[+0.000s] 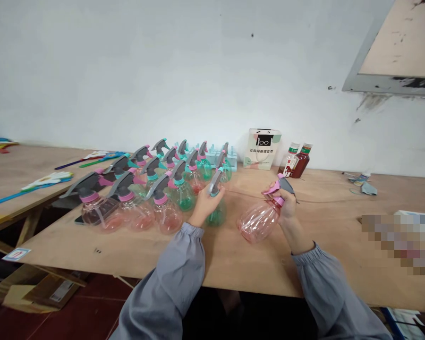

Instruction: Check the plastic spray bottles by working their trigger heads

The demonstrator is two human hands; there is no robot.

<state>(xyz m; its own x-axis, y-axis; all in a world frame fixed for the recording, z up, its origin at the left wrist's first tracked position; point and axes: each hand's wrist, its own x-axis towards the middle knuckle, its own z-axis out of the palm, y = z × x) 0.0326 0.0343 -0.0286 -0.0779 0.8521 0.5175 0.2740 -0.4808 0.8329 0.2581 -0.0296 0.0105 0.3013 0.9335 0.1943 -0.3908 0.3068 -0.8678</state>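
Observation:
My left hand (207, 203) is closed round the neck of a green spray bottle (216, 215) with a grey trigger head, at the right front of a group of bottles. My right hand (286, 203) grips a pink spray bottle (257, 222) by its pink and grey head; the bottle leans, its base toward the left. Left of my left hand stand several more spray bottles, among them a clear pink one (168, 217) and a green one (184, 194), all with grey heads and pink or turquoise collars.
Behind the bottles is a light blue rack (230, 160). A paper bag (262, 150) and two red-brown bottles (302, 163) stand by the wall. Small items (363, 178) lie at the right, and a dark phone (80, 219) at the left. The wooden table's (127, 257) front edge runs before me.

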